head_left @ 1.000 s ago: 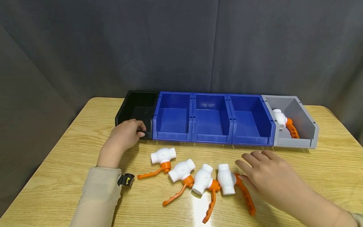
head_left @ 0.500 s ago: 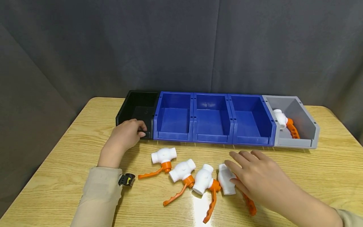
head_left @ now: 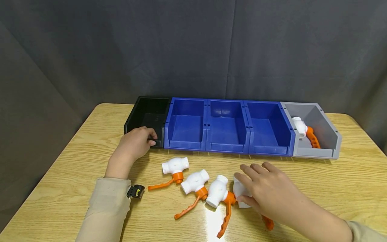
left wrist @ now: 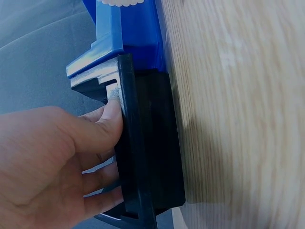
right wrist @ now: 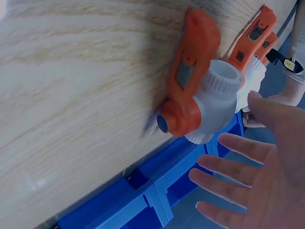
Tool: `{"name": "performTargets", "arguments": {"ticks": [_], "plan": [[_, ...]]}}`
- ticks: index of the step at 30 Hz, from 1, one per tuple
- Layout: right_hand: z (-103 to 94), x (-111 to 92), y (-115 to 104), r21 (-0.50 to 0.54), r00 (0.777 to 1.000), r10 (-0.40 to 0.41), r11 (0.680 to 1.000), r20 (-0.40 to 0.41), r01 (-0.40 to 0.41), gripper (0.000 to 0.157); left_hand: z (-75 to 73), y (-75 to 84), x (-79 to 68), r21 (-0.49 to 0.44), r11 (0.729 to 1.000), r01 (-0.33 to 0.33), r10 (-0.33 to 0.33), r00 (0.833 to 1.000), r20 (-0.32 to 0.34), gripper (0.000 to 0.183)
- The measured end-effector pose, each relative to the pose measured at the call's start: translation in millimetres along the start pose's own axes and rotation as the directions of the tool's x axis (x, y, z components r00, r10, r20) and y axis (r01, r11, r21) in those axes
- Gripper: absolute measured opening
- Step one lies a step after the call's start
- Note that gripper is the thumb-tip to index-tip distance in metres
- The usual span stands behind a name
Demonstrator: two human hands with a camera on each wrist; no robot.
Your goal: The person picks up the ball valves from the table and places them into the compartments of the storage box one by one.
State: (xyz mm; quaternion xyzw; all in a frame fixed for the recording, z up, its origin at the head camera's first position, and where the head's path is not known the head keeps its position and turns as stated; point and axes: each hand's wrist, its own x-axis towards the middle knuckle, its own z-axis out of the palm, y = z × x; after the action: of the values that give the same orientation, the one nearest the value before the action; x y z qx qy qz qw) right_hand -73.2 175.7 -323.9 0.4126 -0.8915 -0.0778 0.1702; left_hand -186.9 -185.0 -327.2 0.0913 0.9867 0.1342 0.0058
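Observation:
My left hand (head_left: 134, 143) grips the front lip of the black bin (left wrist: 131, 143), thumb on the outside and fingers curled over the edge. Over the rightmost ball valve, a white body (right wrist: 217, 112) with an orange lever (right wrist: 190, 57), hovers my right hand (head_left: 269, 190). Its fingers (right wrist: 224, 186) are spread and fairly straight, and nothing is held; in the head view it hides part of that valve. To the left lie more white ball valves with orange levers: a near one (head_left: 217, 191), a middle one (head_left: 195, 181) and a far-left one (head_left: 175, 165).
Three blue bins (head_left: 226, 148) stand side by side between the black bin and a grey bin (head_left: 317, 153). Another ball valve (head_left: 300, 127) lies inside the grey bin. Behind the wooden table (head_left: 75, 161) hangs a dark curtain (head_left: 193, 50).
My right hand has moved left, from beside the rightmost ball valve to over it, covering more of its body and lever. The left hand keeps its grip on the black bin.

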Motion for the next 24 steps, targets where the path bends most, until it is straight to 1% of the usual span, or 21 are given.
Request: {"name": "performTargets", "arguments": {"ticks": [4,8,16,24], "plan": [[2.2,0,-2,0.015,1.0,0.004,1.0,0.023,-0.004,0.059,-0.2,-0.2,-0.2,0.004,1.0,-0.003,0.003,1.0,0.002,0.012],[6.3,0,-5,0.025,0.999,0.004,1.0,0.051,-0.005,0.066,-0.9,-0.3,-0.5,0.006,1.0,-0.008,0.008,1.0,0.005,0.012],[11.7,0,-7,0.056,0.99,0.019,0.998,0.141,-0.027,0.08,0.2,-0.3,-0.3,0.005,1.0,-0.007,0.007,1.0,0.0,0.012],[17.0,1,-6,0.067,0.984,0.022,0.997,0.178,-0.035,0.083,0.9,-1.1,0.4,0.007,1.0,-0.003,0.003,1.0,-0.01,0.013]]}}
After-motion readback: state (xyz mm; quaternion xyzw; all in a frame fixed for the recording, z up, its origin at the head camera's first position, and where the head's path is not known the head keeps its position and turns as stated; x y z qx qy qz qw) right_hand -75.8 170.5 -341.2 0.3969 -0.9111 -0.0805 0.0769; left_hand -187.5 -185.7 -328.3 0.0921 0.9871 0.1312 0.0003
